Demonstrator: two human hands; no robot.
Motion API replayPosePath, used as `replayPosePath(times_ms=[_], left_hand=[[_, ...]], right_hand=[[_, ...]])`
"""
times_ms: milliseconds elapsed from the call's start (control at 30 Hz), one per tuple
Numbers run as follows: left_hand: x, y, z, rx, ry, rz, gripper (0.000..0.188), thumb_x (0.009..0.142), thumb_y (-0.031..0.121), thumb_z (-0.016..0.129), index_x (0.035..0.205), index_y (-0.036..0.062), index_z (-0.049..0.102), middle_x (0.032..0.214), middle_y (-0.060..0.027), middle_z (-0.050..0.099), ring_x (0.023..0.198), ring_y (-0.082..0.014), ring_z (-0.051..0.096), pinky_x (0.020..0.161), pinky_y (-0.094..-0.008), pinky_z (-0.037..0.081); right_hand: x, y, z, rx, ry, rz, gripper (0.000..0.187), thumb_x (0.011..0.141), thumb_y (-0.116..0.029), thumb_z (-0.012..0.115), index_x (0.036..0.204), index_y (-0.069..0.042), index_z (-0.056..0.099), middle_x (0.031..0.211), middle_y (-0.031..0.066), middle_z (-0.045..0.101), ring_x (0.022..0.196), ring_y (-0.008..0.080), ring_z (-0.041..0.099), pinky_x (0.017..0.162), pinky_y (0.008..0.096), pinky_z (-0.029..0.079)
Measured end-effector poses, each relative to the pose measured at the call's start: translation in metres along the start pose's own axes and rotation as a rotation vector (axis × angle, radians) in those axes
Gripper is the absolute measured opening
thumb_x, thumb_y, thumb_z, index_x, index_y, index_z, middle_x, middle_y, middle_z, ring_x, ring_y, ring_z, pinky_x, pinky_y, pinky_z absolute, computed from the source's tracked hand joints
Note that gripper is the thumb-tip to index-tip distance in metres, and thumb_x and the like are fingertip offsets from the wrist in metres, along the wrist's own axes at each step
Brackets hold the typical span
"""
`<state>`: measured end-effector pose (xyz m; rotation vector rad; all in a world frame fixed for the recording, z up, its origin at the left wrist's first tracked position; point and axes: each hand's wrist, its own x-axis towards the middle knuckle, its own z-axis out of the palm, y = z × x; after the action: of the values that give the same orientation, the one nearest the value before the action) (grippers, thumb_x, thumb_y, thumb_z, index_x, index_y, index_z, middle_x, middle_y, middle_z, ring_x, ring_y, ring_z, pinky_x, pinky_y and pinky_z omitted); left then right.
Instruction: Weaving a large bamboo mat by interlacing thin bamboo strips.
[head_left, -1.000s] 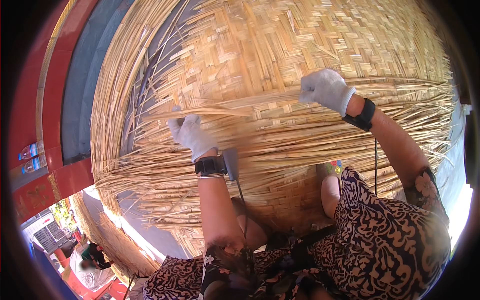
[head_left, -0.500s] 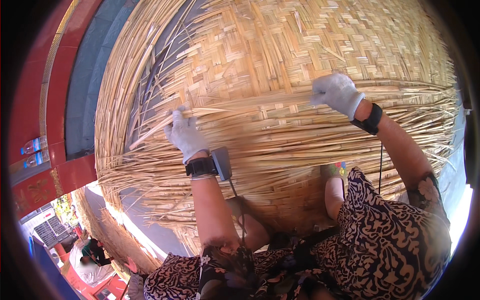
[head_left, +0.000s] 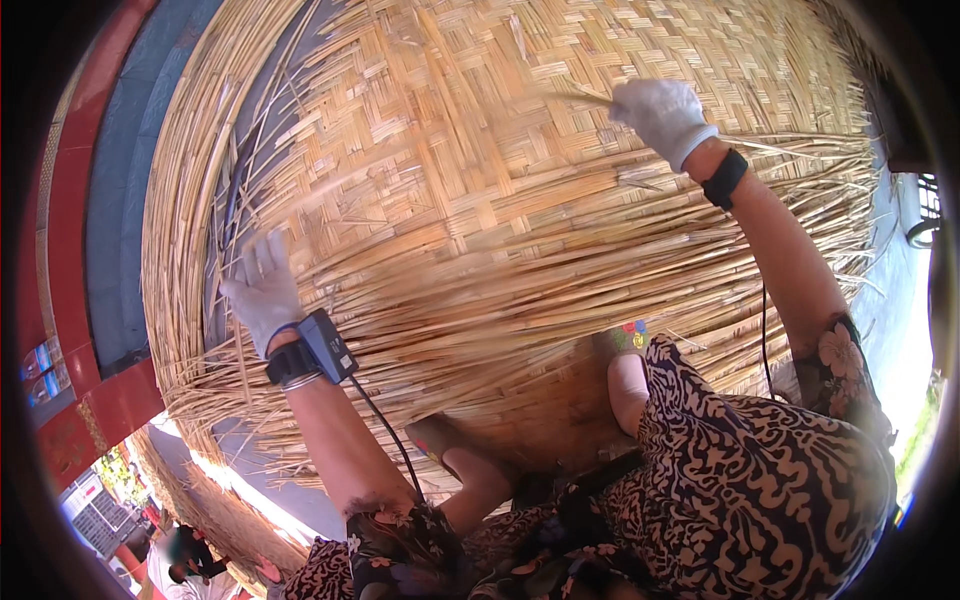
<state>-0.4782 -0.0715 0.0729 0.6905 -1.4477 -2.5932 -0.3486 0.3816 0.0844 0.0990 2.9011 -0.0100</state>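
Note:
A large straw-coloured mat [head_left: 700, 75] woven in a zigzag pattern spreads out in front of me. Loose reeds [head_left: 590, 265] lie side by side across its near part, partly blurred. My right hand [head_left: 660, 115], in a white glove, is closed above the weave, with a thin reed strip [head_left: 578, 98] sticking out to the left of the fingers. At the mat's left side, my gloved left hand [head_left: 263, 288] has its fingers spread and nothing visible in its grasp. Reed ends [head_left: 240, 375] stick out unevenly beneath it.
Long reeds [head_left: 185, 190] run along the mat's left edge, beside a red and blue-grey step [head_left: 125, 200]. Plastic bottles [head_left: 45, 370] stand at far left. Another person [head_left: 190, 555] is at lower left, near another straw mat [head_left: 190, 480]. My feet [head_left: 625, 350] rest on the weave.
My right hand has moved up, away from me, with a reed strip. The left hand has shifted left and its fingers have spread. The view has shifted slightly too.

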Motion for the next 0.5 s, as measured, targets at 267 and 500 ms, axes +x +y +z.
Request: replayPosePath(times_ms=[267, 500], left_hand=[[-0.046, -0.138, 0.102, 1.148, -0.474, 0.137, 0.048, 0.080, 0.026, 0.063, 0.115, -0.0023, 0.045, 0.097, -0.0131, 0.055, 0.079, -0.0209, 0.057, 0.065, -0.0325, 0.049], [-0.051, -0.134, 0.159, 1.211, -0.607, -0.312, 0.036, 0.079, 0.021, 0.064, 0.109, 0.0027, 0.057, 0.104, -0.0101, 0.055, 0.089, -0.0193, 0.054, 0.073, -0.0328, 0.046]], right_hand=[[0.042, -0.086, 0.031, 1.043, 0.481, 0.124, 0.024, 0.080, -0.027, 0.059, 0.072, -0.004, 0.059, 0.066, 0.0165, 0.059, 0.059, 0.0334, 0.056, 0.055, 0.0391, 0.045], [0.069, -0.130, 0.085, 1.456, 0.254, 0.495, 0.018, 0.086, -0.019, 0.054, 0.084, -0.001, 0.054, 0.073, 0.0090, 0.062, 0.068, 0.0180, 0.064, 0.056, 0.0296, 0.053]])
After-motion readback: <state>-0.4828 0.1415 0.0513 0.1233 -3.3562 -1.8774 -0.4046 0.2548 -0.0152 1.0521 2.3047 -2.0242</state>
